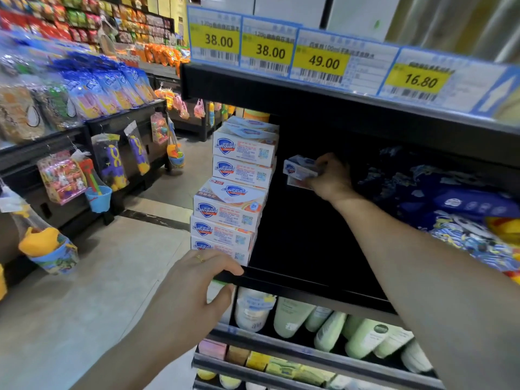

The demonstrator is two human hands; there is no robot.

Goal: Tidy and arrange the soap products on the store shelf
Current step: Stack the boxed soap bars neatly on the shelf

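1. Hanging toys (107,161) are seen on the far left, on a dark rack across the aisle floor (92,299).
2. The left hand (194,288) is laid on the front edge of the shelf (295,288), its fingers curled over the lip and its thumb below; a ring is worn on one finger, and no product is held.
3. Just above that hand, a stack of soap boxes (233,209) stands at the left end of the shelf, several boxes high, the upper boxes set further back than the lower ones.
4. To the right of the stack, a soap pack (299,168) is pinched by the right hand (332,178), which is reached deep into the dark shelf space; the pack is held in the air, apart from the stack.
5. Price tags (318,61) are fixed along the shelf edge above.
6. Pale bottles (332,327) lie on the shelf below.
7. Blue packs (464,209) are piled at the far right.
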